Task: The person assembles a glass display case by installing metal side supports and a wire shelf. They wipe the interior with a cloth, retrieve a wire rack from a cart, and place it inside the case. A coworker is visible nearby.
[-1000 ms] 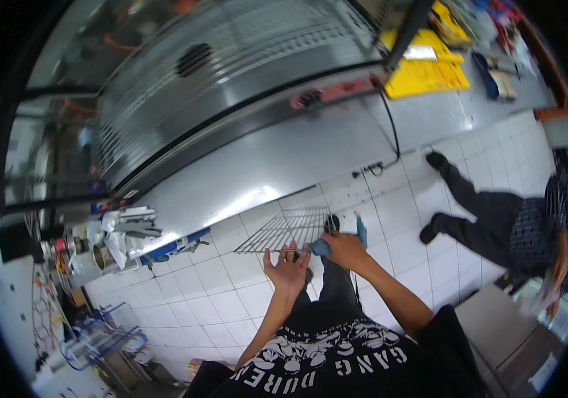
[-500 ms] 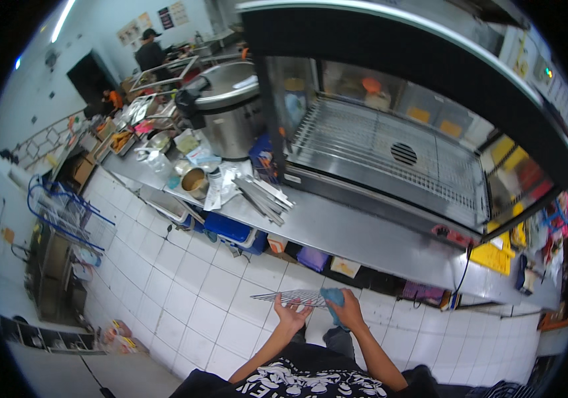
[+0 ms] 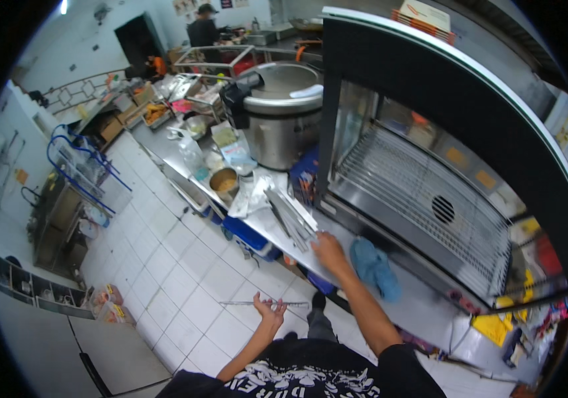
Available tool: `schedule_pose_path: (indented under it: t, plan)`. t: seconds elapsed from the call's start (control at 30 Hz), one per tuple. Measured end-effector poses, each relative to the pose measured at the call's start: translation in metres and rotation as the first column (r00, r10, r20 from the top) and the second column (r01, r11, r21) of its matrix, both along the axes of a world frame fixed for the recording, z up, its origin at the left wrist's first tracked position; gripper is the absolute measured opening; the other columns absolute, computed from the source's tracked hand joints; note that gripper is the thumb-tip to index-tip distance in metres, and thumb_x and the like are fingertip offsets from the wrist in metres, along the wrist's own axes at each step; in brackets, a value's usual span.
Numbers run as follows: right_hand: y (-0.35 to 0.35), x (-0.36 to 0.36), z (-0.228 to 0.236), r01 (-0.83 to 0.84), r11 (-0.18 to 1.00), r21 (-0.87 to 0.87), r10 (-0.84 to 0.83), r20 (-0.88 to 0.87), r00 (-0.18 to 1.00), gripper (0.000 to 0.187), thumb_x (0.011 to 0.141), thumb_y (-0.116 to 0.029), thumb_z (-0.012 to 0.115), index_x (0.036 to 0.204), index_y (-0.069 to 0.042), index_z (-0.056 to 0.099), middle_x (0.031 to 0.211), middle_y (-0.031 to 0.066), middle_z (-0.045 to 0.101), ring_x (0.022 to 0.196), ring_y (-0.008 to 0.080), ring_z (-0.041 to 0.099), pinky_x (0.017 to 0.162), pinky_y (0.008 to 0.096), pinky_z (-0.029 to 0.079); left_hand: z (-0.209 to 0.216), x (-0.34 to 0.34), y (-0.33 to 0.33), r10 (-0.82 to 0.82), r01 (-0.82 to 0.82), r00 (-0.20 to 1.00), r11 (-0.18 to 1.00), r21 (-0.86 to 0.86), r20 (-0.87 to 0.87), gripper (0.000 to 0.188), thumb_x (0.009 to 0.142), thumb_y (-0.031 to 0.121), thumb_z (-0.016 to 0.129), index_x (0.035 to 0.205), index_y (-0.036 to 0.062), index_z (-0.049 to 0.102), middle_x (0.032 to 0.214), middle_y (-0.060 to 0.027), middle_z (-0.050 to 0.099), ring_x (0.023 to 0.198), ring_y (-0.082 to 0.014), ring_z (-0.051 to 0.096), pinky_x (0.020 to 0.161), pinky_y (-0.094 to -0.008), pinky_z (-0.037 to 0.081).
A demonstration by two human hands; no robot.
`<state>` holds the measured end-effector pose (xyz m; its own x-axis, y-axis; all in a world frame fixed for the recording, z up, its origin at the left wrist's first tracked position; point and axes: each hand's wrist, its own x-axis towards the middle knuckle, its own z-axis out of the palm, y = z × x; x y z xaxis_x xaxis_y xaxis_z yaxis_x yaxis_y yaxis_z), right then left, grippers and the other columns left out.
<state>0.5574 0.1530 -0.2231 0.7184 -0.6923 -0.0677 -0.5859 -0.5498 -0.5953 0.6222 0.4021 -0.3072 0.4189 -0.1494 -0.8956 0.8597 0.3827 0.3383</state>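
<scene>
My left hand (image 3: pixel 269 310) is low in front of me, gripping a thin wire rack (image 3: pixel 235 303) that shows almost edge-on above the floor. Over the steel counter, my right hand (image 3: pixel 327 251) reaches to the near ends of several long metal strips (image 3: pixel 286 215). Its fingertips are at those ends, but blur hides whether they grip one. A crumpled blue cloth (image 3: pixel 373 268) lies on the counter to the right of that hand, in front of the glass display warmer (image 3: pixel 423 199). A wire shelf shows inside the warmer.
Left of the warmer stands a large steel pot (image 3: pixel 277 119). Nearer, a metal can (image 3: pixel 224 182) and plastic bags (image 3: pixel 191 152) crowd the counter. A blue cooler box (image 3: pixel 249 235) is underneath. Another person (image 3: pixel 203 30) stands at the far end. A blue-framed rack (image 3: pixel 78 166) is at left.
The blue cloth has left my right hand and lies on the counter. That hand has moved forward to the metal strips. The rack has tilted edge-on in my left hand, and my view has shifted left.
</scene>
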Motion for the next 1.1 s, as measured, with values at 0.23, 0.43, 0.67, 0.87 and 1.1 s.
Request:
schedule_pose_path:
  t: [0.23, 0.43, 0.67, 0.87, 1.1]
  plan:
    - [-0.034, 0.080, -0.042, -0.161, 0.926, -0.341, 0.138, -0.091, 0.986, 0.021, 0.089, -0.019, 0.054, 0.102, -0.004, 0.062, 0.103, 0.0129, 0.059, 0.102, 0.0306, 0.054, 0.083, 0.0430, 0.048, -0.005, 0.020, 0.006, 0.173, -0.174, 0.985, 0.984, 0.040, 0.014, 0.075, 0.075, 0.056, 0.060, 0.125, 0.0091, 0.030, 0.118, -0.0077, 0.036, 0.094, -0.0325, 0.047, 0.091, -0.0562, 0.040]
    - [-0.037, 0.097, -0.042, -0.101, 0.966, -0.236, 0.095, -0.037, 0.995, 0.019, 0.089, -0.011, 0.048, 0.103, -0.002, 0.059, 0.103, 0.0156, 0.061, 0.102, 0.0322, 0.056, 0.082, 0.0433, 0.050, -0.012, 0.030, 0.005, 0.208, -0.214, 0.975, 0.973, -0.084, -0.080, 0.071, 0.076, 0.055, 0.061, 0.115, 0.0035, 0.031, 0.116, -0.0106, 0.036, 0.096, -0.0354, 0.048, 0.088, -0.0582, 0.044]
    - [-0.043, 0.066, 0.004, 0.007, 0.996, -0.086, -0.007, 0.003, 1.000, 0.013, 0.093, -0.012, 0.045, 0.096, -0.001, 0.051, 0.089, 0.0215, 0.062, 0.077, 0.0360, 0.065, 0.065, 0.0443, 0.054, -0.010, 0.050, -0.021, 0.076, -0.088, 0.990, 0.991, -0.098, -0.121, 0.081, 0.078, 0.050, 0.062, 0.128, 0.0005, 0.023, 0.114, -0.0108, 0.037, 0.100, -0.0422, 0.050, 0.090, -0.0585, 0.046]
    - [-0.048, -0.019, 0.064, 0.028, 0.701, 0.712, -0.330, 0.290, 0.899, 0.019, 0.091, -0.011, 0.056, 0.105, 0.002, 0.055, 0.085, 0.0142, 0.063, 0.067, 0.0184, 0.063, 0.053, 0.0308, 0.052, -0.002, 0.063, -0.023, -0.068, 0.059, 0.996, 0.989, -0.137, -0.061, 0.081, 0.081, 0.052, 0.059, 0.131, 0.0000, 0.024, 0.109, -0.0088, 0.038, 0.102, -0.0399, 0.052, 0.088, -0.0530, 0.048]
    - [-0.068, -0.112, 0.150, -0.057, 0.687, 0.724, -0.460, 0.494, 0.738, 0.022, 0.087, -0.006, 0.064, 0.108, 0.001, 0.063, 0.095, 0.0083, 0.062, 0.084, 0.0130, 0.062, 0.072, 0.0251, 0.056, -0.005, 0.067, -0.024, -0.178, 0.174, 0.983, 0.982, -0.067, -0.054, 0.080, 0.080, 0.053, 0.060, 0.132, 0.0032, 0.026, 0.114, -0.0073, 0.039, 0.106, -0.0407, 0.051, 0.087, -0.0523, 0.047]
